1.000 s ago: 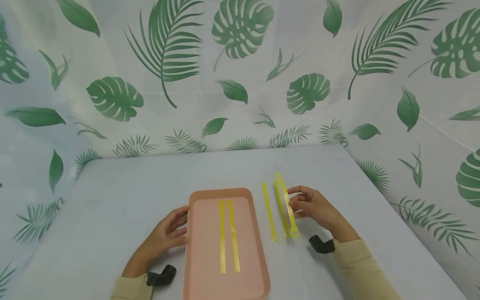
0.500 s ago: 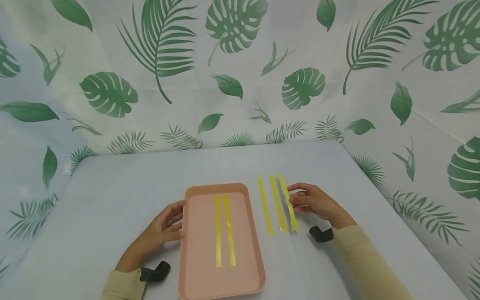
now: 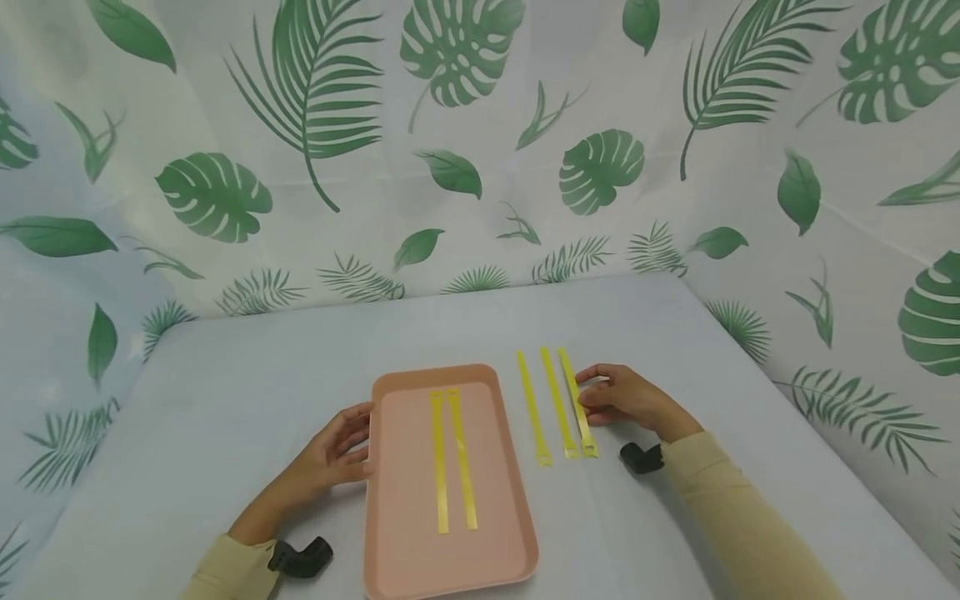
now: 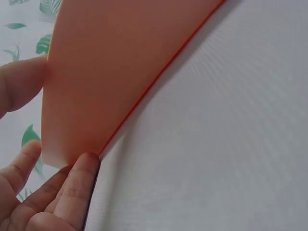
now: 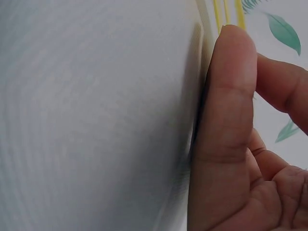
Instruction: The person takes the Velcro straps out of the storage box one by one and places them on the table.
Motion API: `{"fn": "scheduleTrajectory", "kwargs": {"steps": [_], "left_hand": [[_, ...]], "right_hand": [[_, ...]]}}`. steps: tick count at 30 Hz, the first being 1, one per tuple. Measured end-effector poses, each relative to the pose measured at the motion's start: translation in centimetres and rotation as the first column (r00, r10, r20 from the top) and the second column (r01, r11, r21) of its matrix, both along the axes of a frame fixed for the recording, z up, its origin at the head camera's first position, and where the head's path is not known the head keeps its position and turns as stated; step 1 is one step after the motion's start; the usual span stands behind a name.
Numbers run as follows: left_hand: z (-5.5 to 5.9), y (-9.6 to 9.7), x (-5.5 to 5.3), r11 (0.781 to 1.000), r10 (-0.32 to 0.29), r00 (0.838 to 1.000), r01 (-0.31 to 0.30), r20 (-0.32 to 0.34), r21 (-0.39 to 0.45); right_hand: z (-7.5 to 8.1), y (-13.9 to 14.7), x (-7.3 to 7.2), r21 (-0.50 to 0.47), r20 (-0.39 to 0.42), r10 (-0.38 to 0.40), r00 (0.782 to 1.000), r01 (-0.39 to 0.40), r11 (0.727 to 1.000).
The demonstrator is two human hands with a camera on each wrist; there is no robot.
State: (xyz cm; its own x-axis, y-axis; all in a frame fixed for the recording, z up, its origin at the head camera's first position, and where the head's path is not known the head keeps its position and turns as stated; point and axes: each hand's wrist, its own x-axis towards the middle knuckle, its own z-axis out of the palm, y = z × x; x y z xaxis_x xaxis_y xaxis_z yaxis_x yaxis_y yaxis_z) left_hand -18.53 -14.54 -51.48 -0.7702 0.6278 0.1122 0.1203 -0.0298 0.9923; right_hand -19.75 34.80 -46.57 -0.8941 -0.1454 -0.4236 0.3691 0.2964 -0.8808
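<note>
My left hand [image 3: 335,450] touches the left rim of a pink tray [image 3: 401,508] with its fingers and thumb; the left wrist view shows the fingertips [image 4: 85,166] against the tray's side [image 4: 110,72]. Two flat yellow straps with slotted heads lie side by side in the tray, a left strap [image 3: 440,475] and a right strap [image 3: 462,467]. Beyond the tray's right side, my right hand [image 3: 626,397] pinches the outermost yellow strap [image 3: 587,433] near its middle. In the right wrist view the thumb [image 5: 226,96] hides the grip.
Two more yellow straps, a near one [image 3: 533,408] and a middle one [image 3: 558,404], lie parallel between the tray and my right hand. A white cloth covers the table [image 3: 262,367]. Leaf-printed fabric [image 3: 510,192] hangs behind and at both sides.
The pinched strap has come down from a raised, tilted pose to lie alongside the other two. My left hand stays at the tray. The head view has shifted slightly.
</note>
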Motion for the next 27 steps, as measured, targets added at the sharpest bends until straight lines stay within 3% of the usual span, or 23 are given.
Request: {"fn": "scheduleTrajectory", "kwargs": {"steps": [10,18,24,27], "left_hand": [[0.2,-1.6,1.0,0.999,0.033,0.999,-0.033,0.008,-0.025],[0.3,-1.5,0.3,0.998,0.034,0.998,-0.031,0.058,-0.063],[0.4,-0.9,-0.7,0.999,0.023,0.996,-0.018,0.088,-0.051],[0.4,-0.8,-1.1,0.999,0.019,0.996,-0.015,0.092,-0.036]], "right_hand": [[0.1,-2.7,-1.0,0.112,0.045,0.013,0.999,-0.018,0.994],[0.4,-2.3,-1.2,0.248,0.052,0.002,0.999,-0.014,0.969],[1.6,-0.5,-1.5,0.277,0.009,0.091,0.996,-0.09,0.957],[2.5,-0.2,-1.8,0.265,-0.05,0.191,0.98,-0.171,0.949]]}}
